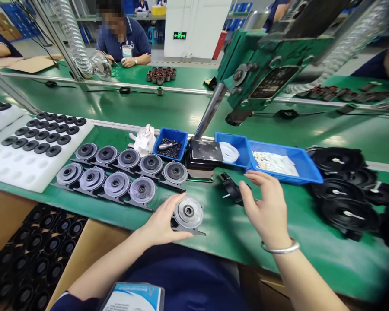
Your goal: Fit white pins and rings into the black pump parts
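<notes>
My left hand [164,222] is closed round the left side of a round metal disc part [188,211] with a black base, near the table's front edge. My right hand [266,203] holds a black plastic part [231,188] by its right side, tilted above the table, with a thin white pin sticking out of it. To the left of my left hand, several similar disc parts [116,184] sit in two rows. Beyond both hands stands a green press [259,73] over a black metal block [207,152].
Blue bins [287,162] with small white parts and a blue bin [170,144] of black pieces line the back. Black housings [346,190] are piled at right. White foam trays [19,168] lie left. An open carton [76,255] stands front left. A person [125,41] sits opposite.
</notes>
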A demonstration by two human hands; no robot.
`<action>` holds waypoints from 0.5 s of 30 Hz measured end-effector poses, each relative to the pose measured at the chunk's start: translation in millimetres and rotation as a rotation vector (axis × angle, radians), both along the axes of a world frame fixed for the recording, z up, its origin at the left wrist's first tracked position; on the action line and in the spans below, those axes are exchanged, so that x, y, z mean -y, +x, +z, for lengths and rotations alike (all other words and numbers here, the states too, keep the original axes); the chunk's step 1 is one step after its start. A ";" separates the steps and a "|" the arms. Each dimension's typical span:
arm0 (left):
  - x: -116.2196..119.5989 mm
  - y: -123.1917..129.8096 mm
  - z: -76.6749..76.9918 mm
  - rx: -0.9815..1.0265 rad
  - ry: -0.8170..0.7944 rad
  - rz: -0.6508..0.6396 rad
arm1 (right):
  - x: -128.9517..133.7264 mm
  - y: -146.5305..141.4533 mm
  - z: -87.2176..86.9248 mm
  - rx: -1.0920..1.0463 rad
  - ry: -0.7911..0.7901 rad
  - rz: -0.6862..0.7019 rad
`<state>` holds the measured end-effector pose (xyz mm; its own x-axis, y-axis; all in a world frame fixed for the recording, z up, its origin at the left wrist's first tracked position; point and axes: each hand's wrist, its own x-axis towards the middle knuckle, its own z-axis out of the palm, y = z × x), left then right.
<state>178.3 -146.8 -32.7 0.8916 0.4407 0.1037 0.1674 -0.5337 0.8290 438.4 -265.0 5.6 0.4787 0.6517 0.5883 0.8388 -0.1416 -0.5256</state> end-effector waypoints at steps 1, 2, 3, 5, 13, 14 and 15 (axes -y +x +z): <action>-0.1 -0.6 -1.4 0.004 -0.006 0.009 | -2.5 -9.8 10.6 0.023 -0.006 0.068; -0.1 -0.9 -2.8 0.007 -0.011 0.013 | -5.2 -19.9 20.1 0.026 -0.035 0.167; -0.2 -1.1 -4.0 0.011 -0.013 0.013 | -7.8 -29.7 27.9 0.023 -0.082 0.287; -0.5 -1.0 -5.6 0.018 -0.013 0.005 | -12.1 -47.5 37.5 0.014 -0.192 0.529; -2.1 0.0 -7.3 0.034 -0.018 -0.007 | -12.1 -83.2 26.7 0.242 -0.393 0.751; -2.1 0.2 -7.5 0.037 -0.018 -0.007 | -11.6 -84.7 24.6 0.266 -0.404 0.733; -2.0 0.5 -7.7 0.040 -0.018 -0.005 | -11.2 -86.0 23.0 0.282 -0.411 0.721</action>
